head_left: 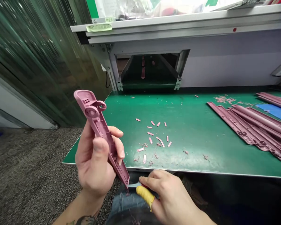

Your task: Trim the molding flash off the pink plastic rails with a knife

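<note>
My left hand (96,156) is closed around a long pink plastic housing (100,128), held tilted with its ribbed inner side showing and a round ring near its upper end. My right hand (170,193), its thumb wrapped in a yellow cover (145,196), grips a small knife (133,185). The pale blade touches the lower tip of the housing, just off the table's front edge. Most of the knife's handle is hidden by the fingers. A few pink shavings hang just below the tip.
Small pink strips (150,140) and shavings lie scattered on the green table (189,125). More long pink housings (250,125) are stacked at the right, near a blue sheet (275,112). Behind, a conveyor belt (154,75) carries pink parts through an opening under a shelf (168,23).
</note>
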The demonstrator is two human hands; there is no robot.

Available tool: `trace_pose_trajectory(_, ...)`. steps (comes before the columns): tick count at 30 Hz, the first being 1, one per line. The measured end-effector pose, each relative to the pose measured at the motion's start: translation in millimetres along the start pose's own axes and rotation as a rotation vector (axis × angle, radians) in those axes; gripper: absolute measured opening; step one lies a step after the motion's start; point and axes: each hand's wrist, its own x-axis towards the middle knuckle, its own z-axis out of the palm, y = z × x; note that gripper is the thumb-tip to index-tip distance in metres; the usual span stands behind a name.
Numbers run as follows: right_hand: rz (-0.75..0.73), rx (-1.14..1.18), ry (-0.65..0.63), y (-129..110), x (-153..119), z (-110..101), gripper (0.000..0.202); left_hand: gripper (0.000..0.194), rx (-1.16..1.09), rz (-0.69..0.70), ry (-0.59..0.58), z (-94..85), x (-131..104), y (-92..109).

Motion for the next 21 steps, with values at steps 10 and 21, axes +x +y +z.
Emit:
trace_pose_trajectory(10,0.077,-0.122,0.064,-1.6,11.5,-6.0,0.021,0.012,-0.062,-0.157,0.02,4.7,-22.8,21.9)
trace_pose_trajectory(21,-0.055,0.649,0.203,-5.0,12.2,0.7,0.034,0.019,-0.162,-0.06,0.194,-15.6,21.2,3.0)
